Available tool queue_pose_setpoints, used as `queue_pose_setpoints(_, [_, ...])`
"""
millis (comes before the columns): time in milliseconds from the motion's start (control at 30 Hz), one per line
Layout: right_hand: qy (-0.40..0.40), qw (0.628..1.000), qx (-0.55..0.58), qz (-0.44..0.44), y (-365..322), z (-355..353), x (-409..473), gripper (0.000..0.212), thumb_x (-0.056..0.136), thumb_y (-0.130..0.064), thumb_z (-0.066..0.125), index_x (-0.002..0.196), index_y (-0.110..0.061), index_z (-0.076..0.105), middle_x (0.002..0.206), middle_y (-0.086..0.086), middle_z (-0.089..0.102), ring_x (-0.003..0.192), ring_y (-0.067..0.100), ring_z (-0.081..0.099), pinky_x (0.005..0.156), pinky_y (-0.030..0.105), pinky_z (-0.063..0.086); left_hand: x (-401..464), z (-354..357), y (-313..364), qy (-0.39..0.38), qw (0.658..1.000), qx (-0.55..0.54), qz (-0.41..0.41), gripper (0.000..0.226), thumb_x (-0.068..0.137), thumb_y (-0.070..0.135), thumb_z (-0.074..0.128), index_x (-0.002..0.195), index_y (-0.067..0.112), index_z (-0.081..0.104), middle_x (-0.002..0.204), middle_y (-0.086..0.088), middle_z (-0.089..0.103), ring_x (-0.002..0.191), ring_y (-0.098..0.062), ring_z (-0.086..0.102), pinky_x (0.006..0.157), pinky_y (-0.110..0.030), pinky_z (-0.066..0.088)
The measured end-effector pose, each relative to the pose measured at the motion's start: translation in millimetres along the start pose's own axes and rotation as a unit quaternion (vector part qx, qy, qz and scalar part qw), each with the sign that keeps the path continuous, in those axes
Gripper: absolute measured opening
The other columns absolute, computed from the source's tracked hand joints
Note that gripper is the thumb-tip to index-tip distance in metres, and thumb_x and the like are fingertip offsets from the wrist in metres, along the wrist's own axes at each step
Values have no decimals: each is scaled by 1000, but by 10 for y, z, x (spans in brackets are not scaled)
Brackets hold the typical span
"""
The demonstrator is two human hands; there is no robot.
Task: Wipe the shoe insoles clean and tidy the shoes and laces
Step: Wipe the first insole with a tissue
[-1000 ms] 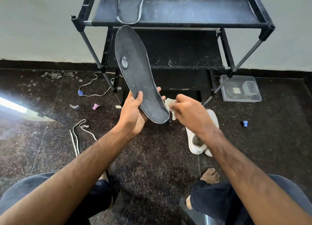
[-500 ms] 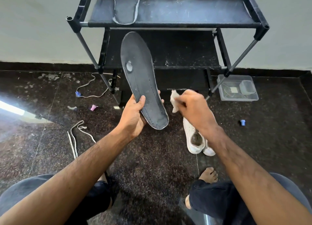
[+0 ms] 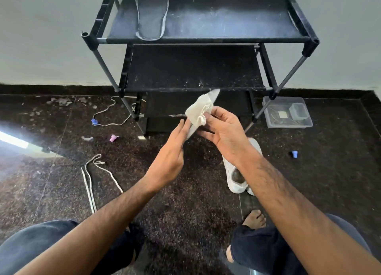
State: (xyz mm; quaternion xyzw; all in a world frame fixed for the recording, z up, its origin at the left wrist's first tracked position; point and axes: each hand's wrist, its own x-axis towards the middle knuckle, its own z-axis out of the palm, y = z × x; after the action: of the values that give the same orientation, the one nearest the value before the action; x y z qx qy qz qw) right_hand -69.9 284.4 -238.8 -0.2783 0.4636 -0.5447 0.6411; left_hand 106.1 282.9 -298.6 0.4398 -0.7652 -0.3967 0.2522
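Edgewise thin insole [image 3: 213, 93], crumpled soft cloth [image 3: 198, 112]

Shoe rack [image 3: 198, 39] against wall, centre back. Insole [image 3: 151, 14] on top shelf, left part. Second insole [image 3: 213, 94] edge-on between both hands, in front of rack's lower shelves; left hand [image 3: 171, 157] at its left, right hand [image 3: 224, 134] at its right, cloth [image 3: 198, 112] on it. Pair of shoes [image 3: 237, 175] on floor under right wrist. Container [image 3: 287, 114] on floor right of rack. Lace [image 3: 92, 179] on floor, left; another lace [image 3: 111, 114] behind it by rack's left leg.
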Motion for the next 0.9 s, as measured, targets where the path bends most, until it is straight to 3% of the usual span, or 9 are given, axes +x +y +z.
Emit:
queue_pose_setpoints(100, [72,997,-23,22,113,-40,54,17,103,-8,55,111,-8,70,119,18,73,113,31,71,89,41,61,-28,9,-13,-46,996,70,13,86,95,-14,32,162,33,5,170,6,-2,155,-3,0,125,-17,6])
queue_pose_setpoints(233, [142,989,8,39,143,-92,94,17,101,-2,56,104,-5,72,106,14,76,100,23,75,75,30,61,-15,21,-63,-78,989,115,45,79,101,10,45,162,33,2,171,3,-5,157,-15,6,127,-32,14])
queue_pose_setpoints(300, [162,985,31,43,115,-124,119,17,99,-1,55,102,-3,72,98,14,76,90,21,74,71,30,61,9,-23,-18,-68,998,11,11,74,102,35,46,163,29,5,170,7,-3,156,-6,4,126,-28,12])
queue_pose_setpoints(400, [139,988,41,57,12,-168,114,19,97,1,52,95,-2,70,87,11,74,80,19,72,67,30,62,113,-192,73,12,978,-181,-98,79,94,50,49,162,25,16,166,8,15,137,13,37,116,-23,36])
queue_pose_setpoints(500, [24,995,16,93,-72,-149,41,22,97,2,48,93,-3,69,83,8,72,75,15,71,71,30,62,171,-324,50,-8,916,-365,-166,62,92,40,61,148,19,45,146,-6,57,128,-16,60,105,-45,51])
queue_pose_setpoints(633, [-41,993,8,112,-52,-67,16,24,99,3,49,118,9,62,95,13,71,82,17,71,75,30,64,126,-291,134,-13,859,-470,-201,52,87,18,70,136,8,55,121,-14,72,105,-26,71,84,-36,60])
queue_pose_setpoints(767, [15,978,-204,26,-37,-118,50,12,97,-2,58,102,7,64,96,9,68,86,16,67,80,33,58,129,-284,127,6,824,-529,-204,43,95,5,60,137,8,53,121,-23,68,100,-35,72,87,-49,61])
queue_pose_setpoints(833, [93,915,-386,-69,-70,-196,73,8,95,-12,64,97,-7,69,102,4,68,92,17,65,88,38,55,123,-274,98,8,822,-532,-202,42,98,3,56,139,9,50,125,-31,65,107,-47,67,92,-59,56])
queue_pose_setpoints(900, [131,873,-448,-144,-137,-222,62,8,96,-16,65,101,-16,71,105,-2,67,98,12,64,91,36,55,115,-255,102,-3,830,-525,-186,45,99,-2,52,141,14,47,126,-35,63,115,-53,62,96,-64,51])
